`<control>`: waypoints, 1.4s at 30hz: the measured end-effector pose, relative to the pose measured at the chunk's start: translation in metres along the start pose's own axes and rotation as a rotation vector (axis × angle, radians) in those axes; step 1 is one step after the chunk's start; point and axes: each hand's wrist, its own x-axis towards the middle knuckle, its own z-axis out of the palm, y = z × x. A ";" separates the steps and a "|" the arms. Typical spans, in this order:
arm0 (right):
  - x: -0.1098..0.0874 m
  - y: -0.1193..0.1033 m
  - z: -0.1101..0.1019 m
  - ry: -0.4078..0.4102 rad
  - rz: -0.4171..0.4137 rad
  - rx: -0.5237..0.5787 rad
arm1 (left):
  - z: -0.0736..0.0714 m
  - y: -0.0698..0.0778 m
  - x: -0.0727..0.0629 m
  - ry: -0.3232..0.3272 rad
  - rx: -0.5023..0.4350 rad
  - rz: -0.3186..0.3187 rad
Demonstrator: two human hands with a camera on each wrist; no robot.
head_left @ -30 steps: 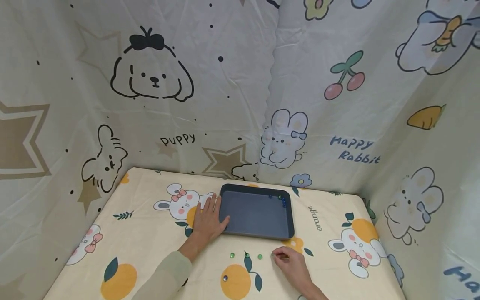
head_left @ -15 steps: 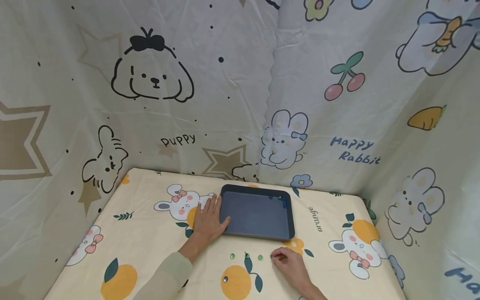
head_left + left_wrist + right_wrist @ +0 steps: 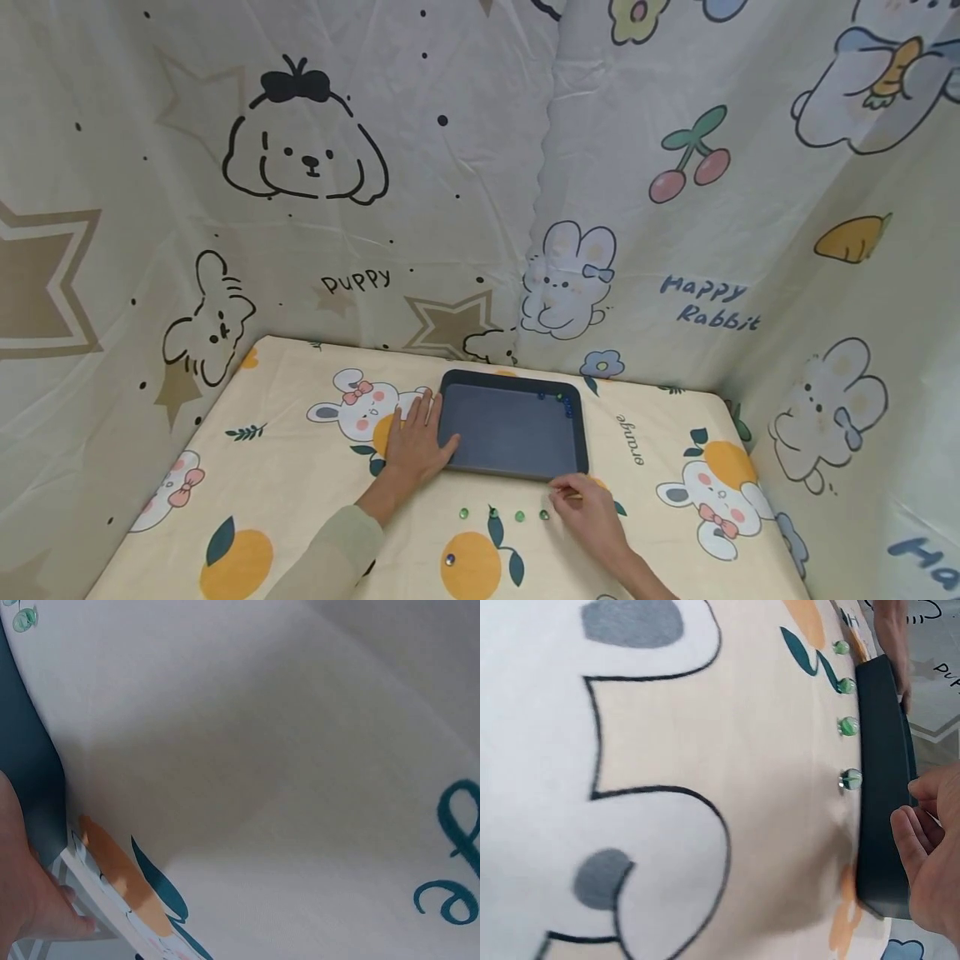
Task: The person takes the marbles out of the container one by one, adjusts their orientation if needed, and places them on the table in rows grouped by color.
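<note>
While we take the tray (image 3: 510,429) as our landmark, we record the left hand (image 3: 415,442) at its left side, fingers straight and slightly spread, thumb crossing the left rim; we see nothing gripped there, only contact with the tray. We find the right hand (image 3: 587,510) just off the tray's near right corner, its fingers loosely curled; in the right wrist view the thumb and fingers stand a little apart in front of the tray's near wall, and we make out nothing between them. Along the near side of the tray we count four green marbles in a row, well spaced: the first marble (image 3: 463,513) is the leftmost, then the second marble (image 3: 492,512), which sits beside a printed leaf, the third marble (image 3: 520,516), and the fourth marble (image 3: 544,515), which lies nearest the right hand and apart from its fingers. Farther out on the tray's near side we note a single blue marble (image 3: 450,560), resting over the printed orange (image 3: 476,579). Inside the tray, by the far right corner, we see several small blue marbles (image 3: 567,408) and a green one (image 3: 559,397); they are too small for us to count reliably. Under the tray we log a cream patterned cloth (image 3: 300,483), and behind it a pale hanging fabric (image 3: 480,242) with cartoon animals.
</note>
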 end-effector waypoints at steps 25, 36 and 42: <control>0.147 0.005 -0.001 0.086 -0.065 -0.354 | -0.004 0.000 -0.002 -0.007 -0.004 -0.006; 0.165 0.010 0.000 0.035 -0.042 -0.484 | 0.002 -0.003 0.000 0.023 -0.020 -0.002; 0.167 0.012 0.004 0.003 -0.023 -0.539 | 0.003 -0.002 0.000 0.005 -0.034 -0.010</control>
